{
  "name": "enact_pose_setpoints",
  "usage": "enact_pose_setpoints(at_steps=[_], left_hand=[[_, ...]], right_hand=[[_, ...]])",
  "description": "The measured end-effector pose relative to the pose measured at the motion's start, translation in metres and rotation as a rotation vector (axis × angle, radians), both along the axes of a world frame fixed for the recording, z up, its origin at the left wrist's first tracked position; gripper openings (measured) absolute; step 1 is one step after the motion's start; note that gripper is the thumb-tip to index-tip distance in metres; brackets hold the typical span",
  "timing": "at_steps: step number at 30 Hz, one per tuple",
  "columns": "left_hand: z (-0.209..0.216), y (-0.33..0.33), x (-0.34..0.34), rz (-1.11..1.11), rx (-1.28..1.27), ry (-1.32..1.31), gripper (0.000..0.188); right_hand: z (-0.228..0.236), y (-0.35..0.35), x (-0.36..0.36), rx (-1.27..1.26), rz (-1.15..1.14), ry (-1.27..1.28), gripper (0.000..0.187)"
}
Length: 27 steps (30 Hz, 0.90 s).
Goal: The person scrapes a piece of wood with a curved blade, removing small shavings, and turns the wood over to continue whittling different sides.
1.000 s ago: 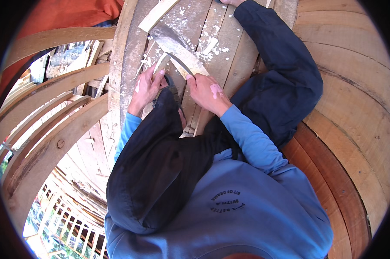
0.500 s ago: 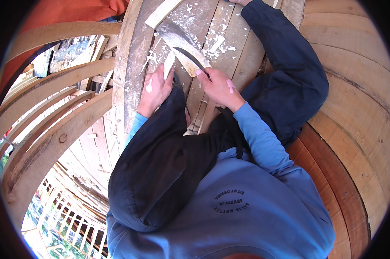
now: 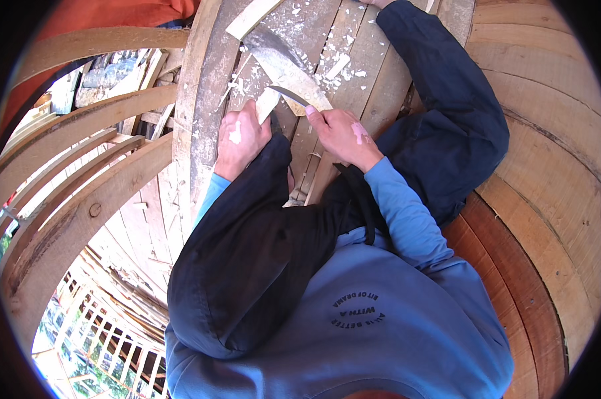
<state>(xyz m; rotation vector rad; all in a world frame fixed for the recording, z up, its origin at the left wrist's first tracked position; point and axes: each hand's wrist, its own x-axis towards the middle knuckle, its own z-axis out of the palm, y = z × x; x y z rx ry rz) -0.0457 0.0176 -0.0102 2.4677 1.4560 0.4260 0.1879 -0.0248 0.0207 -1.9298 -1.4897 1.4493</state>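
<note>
My left hand point(image 3: 242, 138) is closed around a small pale piece of wood point(image 3: 267, 104), whose end sticks out past my fingers. My right hand point(image 3: 346, 136) grips a knife point(image 3: 291, 96) with a dark, narrow blade. The handle is hidden inside my fist. The blade reaches left to the upper end of the wood piece and seems to touch it. Beneath the blade lies a flat board point(image 3: 284, 63), dark at its far part and pale at its near end. White wood shavings point(image 3: 340, 66) are scattered around it.
Worn planks point(image 3: 373, 60) form the surface under my work. A pale wood strip point(image 3: 252, 18) lies at the far end. Curved ribs point(image 3: 101, 110) with gaps stand at left, and a plank wall point(image 3: 546, 126) curves up at right. My bent legs point(image 3: 240, 266) flank my hands.
The knife blade has turned and now shows shorter, its tip at the wood piece's upper end. The wood piece has tilted slightly to the right in my left hand.
</note>
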Motion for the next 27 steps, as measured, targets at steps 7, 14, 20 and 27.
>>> enact_pose_setpoints(at_steps=[7, 14, 20, 27], left_hand=[[0.013, -0.002, 0.01, 0.073, -0.13, 0.006, 0.027], [0.014, 0.002, 0.01, 0.063, -0.155, 0.005, 0.026], [0.027, 0.012, 0.016, 0.08, -0.307, 0.057, 0.019], [0.024, 0.007, 0.017, 0.148, -0.254, 0.132, 0.022]], right_hand=[[0.007, -0.001, 0.011, -0.108, 0.041, 0.024, 0.064], [0.005, -0.005, 0.013, -0.07, 0.051, 0.018, 0.064], [0.011, -0.004, 0.018, -0.131, 0.114, -0.032, 0.067], [0.014, -0.001, 0.011, -0.173, 0.13, -0.11, 0.072]])
